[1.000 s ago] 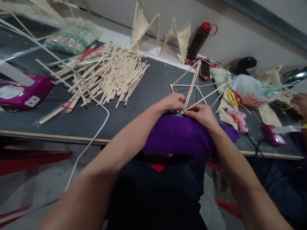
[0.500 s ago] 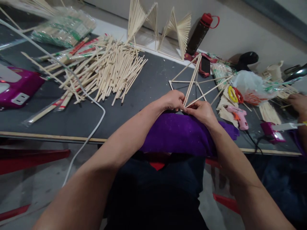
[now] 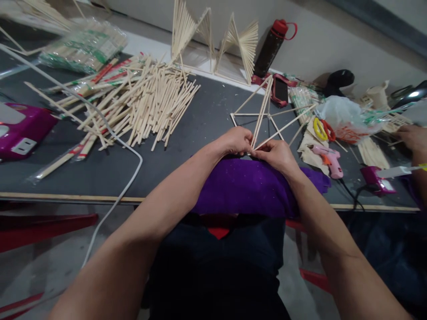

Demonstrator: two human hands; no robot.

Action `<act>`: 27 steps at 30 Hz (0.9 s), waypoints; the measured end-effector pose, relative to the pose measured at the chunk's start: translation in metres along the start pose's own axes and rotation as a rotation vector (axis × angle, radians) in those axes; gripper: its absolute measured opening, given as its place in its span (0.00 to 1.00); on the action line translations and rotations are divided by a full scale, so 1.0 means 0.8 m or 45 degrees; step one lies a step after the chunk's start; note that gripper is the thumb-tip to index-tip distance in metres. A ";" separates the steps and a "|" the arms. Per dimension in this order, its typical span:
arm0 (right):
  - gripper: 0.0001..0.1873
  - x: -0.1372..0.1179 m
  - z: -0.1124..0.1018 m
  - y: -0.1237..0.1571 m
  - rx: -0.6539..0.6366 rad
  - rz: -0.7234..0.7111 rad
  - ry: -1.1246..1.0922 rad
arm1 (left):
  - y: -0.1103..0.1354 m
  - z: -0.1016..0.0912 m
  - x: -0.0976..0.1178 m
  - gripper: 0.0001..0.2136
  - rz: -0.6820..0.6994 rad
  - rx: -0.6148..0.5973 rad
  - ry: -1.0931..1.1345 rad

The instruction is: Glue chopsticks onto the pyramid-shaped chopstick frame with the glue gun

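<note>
A frame of pale wooden chopsticks (image 3: 262,113) stands at the table's front, its sticks joined at corners. My left hand (image 3: 239,140) is closed, fingers pinching the near corner of the frame from the left. From the right, my right hand (image 3: 276,154) pinches the same corner, thumb and fingertips meeting the stick ends. The fingertips partly hide the joint itself. Just below both hands a purple cloth (image 3: 245,186) lies over the table edge. Right of the frame, a pink glue gun (image 3: 328,160) rests by yellow and red-handled scissors (image 3: 320,130).
A heap of loose chopsticks (image 3: 160,102) and a wrapped pack (image 3: 85,44) lie to the left, crossed by a white cable (image 3: 131,149). Fan-shaped stick models (image 3: 240,49), a bottle (image 3: 270,46) and a phone (image 3: 280,91) stand behind. Another person's hand (image 3: 412,135) is at far right.
The camera view has shifted slightly, so most things on the table appear a little further left. Both hands keep the same pinch on the frame's corner.
</note>
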State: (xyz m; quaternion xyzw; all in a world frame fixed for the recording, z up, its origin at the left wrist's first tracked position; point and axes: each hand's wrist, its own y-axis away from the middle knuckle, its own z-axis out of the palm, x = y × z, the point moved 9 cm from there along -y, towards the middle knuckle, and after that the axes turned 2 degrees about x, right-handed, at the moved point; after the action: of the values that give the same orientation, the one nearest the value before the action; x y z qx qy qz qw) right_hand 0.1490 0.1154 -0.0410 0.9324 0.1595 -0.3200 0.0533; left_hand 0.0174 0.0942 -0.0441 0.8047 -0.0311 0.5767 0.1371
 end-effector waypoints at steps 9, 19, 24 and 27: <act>0.19 0.001 0.005 0.006 -0.093 -0.007 -0.375 | -0.002 0.001 -0.007 0.07 -0.006 -0.041 0.051; 0.16 0.007 -0.042 0.019 0.309 -0.070 -0.479 | 0.001 -0.006 -0.013 0.08 -0.036 -0.069 0.122; 0.14 0.003 -0.079 0.032 0.614 -0.197 -0.564 | 0.002 -0.007 -0.015 0.06 -0.065 -0.059 0.123; 0.13 0.007 -0.101 0.040 0.797 -0.220 -0.606 | 0.003 -0.012 -0.013 0.06 -0.057 -0.036 0.112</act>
State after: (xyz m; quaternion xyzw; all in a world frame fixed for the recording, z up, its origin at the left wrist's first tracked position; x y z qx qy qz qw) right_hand 0.2110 0.1030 0.0194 0.7866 0.1155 -0.5633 -0.2251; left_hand 0.0048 0.0930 -0.0506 0.7772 -0.0151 0.6077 0.1625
